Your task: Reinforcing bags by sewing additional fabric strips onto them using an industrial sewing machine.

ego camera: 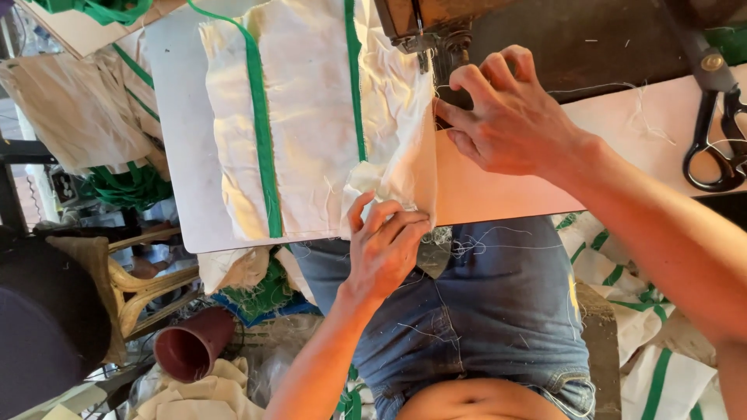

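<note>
Head view looks down on a pale sewing table (pixel 179 155), its top carrying a cream cloth piece (pixel 311 117) crossed by two green bands (pixel 261 132) that run away from the person. Below the table edge sit the person's knees in blue denim shorts (pixel 498 311), flecked with loose threads. More cream and green cloth lies heaped on the floor to the right (pixel 622 295) and at the far left (pixel 70 117). At the top, the dark sewing machine head (pixel 436 23) hangs over the near right edge of the cloth, with its presser foot (pixel 447 47) just beside the fabric's folded border. The right hand (pixel 506 117) rests on the table close to the presser foot, fingers bent and spread a little, fingertips (pixel 451 117) pressing against the cloth's right edge; it grips nothing that can be seen. The left hand (pixel 385 241) is at the table's near edge, its fingers curled and pinching the lower right corner of the cloth. A brown plastic cup (pixel 191 346) lies tipped among scraps on the floor at the left. Black scissors (pixel 712 132) lie on the table at far right, well apart from both hands.
</note>
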